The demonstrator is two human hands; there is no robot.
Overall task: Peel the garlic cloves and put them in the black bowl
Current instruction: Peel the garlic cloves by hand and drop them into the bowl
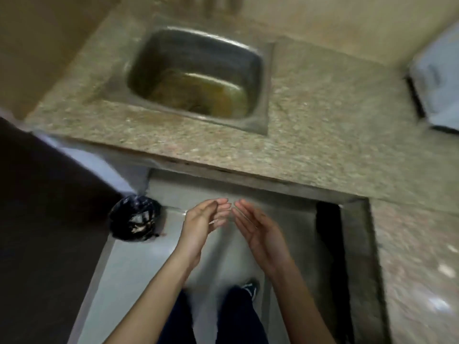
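Below the counter edge point(223, 167), left hand point(201, 219), right hand point(258, 232), palms apart, empty

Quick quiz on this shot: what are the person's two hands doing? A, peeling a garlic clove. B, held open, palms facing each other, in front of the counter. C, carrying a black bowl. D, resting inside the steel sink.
B: the left hand and right hand show straight fingers and facing palms, with no clove or bowl visible in them, nearer the camera than the speckled stone counter and rectangular steel sink.
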